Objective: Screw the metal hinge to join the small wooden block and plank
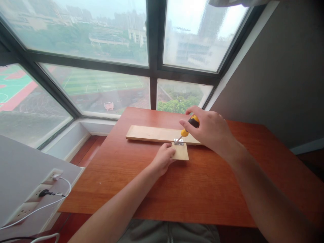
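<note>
A yellow and black screwdriver (pixel 193 121) is gripped in my right hand (pixel 211 126), slanting down to the left. Its tip meets a small silver hinge (pixel 179 142); the exact screw or hole under it is too small to make out. The hinge spans the edge of a long pale wooden board (pixel 152 132) and a small square wooden piece (pixel 181 152). My left hand (pixel 164 156) pinches that square piece at its left side, thumb on top and the other fingers partly hidden beneath.
Everything rests on a reddish-brown wooden table (pixel 202 189). Large windows (pixel 106 84) rise behind it, and a grey wall (pixel 273 77) stands to the right. At the lower left are wall sockets (pixel 35 195) with a white cable (pixel 69 185) plugged in.
</note>
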`<state>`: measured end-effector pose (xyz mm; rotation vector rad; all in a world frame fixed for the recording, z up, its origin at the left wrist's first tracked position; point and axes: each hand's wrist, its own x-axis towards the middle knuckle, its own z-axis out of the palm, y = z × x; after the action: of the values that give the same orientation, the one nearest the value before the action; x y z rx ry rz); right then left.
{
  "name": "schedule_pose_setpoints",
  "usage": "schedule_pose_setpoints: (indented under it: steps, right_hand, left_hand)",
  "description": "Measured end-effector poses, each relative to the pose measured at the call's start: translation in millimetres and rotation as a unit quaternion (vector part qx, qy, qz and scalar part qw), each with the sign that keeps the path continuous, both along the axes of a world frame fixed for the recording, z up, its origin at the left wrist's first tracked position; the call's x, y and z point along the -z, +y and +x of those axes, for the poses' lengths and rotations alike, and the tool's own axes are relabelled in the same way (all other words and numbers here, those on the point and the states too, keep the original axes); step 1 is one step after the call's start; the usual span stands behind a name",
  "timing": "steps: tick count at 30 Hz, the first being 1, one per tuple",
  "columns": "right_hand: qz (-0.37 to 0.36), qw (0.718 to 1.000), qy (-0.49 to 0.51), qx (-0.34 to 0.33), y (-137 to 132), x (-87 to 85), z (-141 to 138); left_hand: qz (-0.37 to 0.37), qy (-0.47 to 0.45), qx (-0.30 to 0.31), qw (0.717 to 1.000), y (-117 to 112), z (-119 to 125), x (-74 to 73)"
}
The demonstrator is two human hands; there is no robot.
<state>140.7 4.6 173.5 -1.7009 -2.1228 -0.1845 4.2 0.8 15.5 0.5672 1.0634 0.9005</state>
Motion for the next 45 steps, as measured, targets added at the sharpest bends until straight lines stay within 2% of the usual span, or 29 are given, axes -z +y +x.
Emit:
schedule_pose_setpoints:
  steps: [6,11,21,28,33,39,45]
  right_hand:
    - [-0.038,0.994,0.066,-0.079,-3,-4.4,6]
    - [-0.053,0.988,0.104,-0.101,-7,-6.4,13]
    - [-0.024,0.986,0.136,-0.088,-6,2.9,26]
    - [-0.002,0.984,0.144,-0.104,-6,-2.5,21]
    - [0.008,0.986,0.138,-0.088,-7,-5.8,25]
    - [0.002,0.993,0.106,-0.046,-7,-1.2,36]
    - [-0.007,0.992,0.118,-0.044,-8,3.4,41]
  left_hand:
    - [0.004,-0.005,0.002,1.000,0,-2,1.1]
    - [0.009,-0.007,0.004,1.000,-1,-3,4.2]
    - [0.010,-0.010,0.004,1.000,-2,-4,4.6]
    - [0.012,-0.008,0.023,1.000,-2,-4,3.1]
    - [0.017,-0.006,0.023,1.000,-3,-4,1.3]
    - [0.015,-0.012,0.020,1.000,-3,-4,2.7]
    - [0.021,-0.015,0.020,0.999,-3,-3,1.8]
